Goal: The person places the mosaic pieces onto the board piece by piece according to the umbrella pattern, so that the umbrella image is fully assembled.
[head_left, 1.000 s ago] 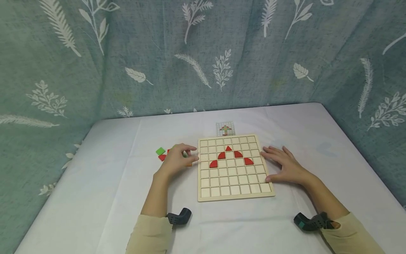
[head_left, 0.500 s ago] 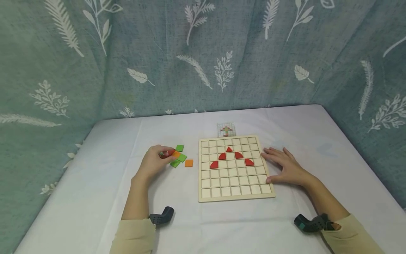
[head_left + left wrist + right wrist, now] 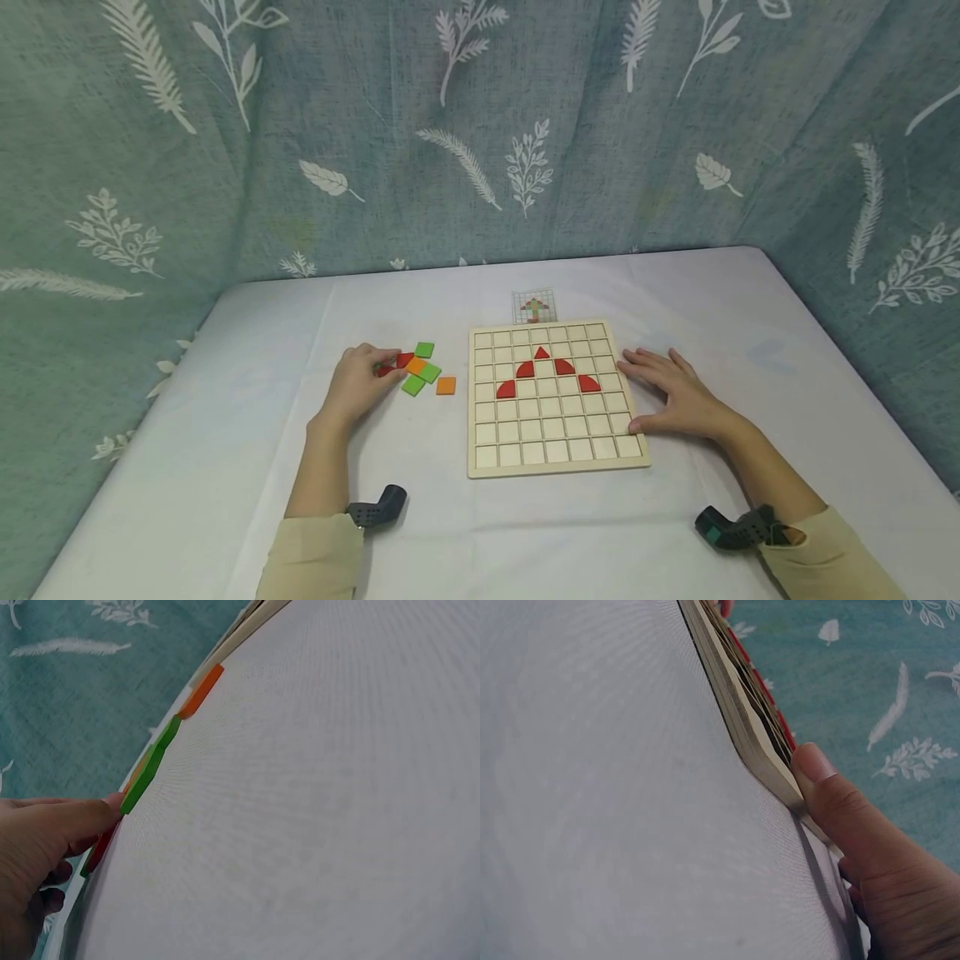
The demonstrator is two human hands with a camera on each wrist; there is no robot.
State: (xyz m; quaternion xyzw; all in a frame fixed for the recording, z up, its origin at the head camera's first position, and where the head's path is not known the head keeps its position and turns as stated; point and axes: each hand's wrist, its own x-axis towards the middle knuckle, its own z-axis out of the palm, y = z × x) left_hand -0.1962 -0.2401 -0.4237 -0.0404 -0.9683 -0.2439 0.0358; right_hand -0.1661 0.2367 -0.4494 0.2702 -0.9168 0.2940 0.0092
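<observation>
Between the left hand [image 3: 355,383] and the right hand [image 3: 678,396], the wooden grid board [image 3: 536,429] lies flat on the table. Its recessed cells contain one red triangle [image 3: 541,353] and, stepping down on both sides, four red quarter-circle tiles [image 3: 506,389]. Right hand: not grasping; fingers extended, with thumb and fingertips against the board's adjacent edge. Left hand: fingers bent at a red tile [image 3: 405,360]; whether the tile is gripped cannot be told. Just right of the left fingertips are green square tiles [image 3: 413,386] and orange square tiles [image 3: 446,386]. Ahead of both hands, a pattern card [image 3: 534,306] lies at the board's far edge. Surface: white tablecloth [image 3: 525,533], lightly creased, extending beyond both hands. Room: teal fabric [image 3: 480,217] printed with white leaves hangs behind the table and along both sides.
</observation>
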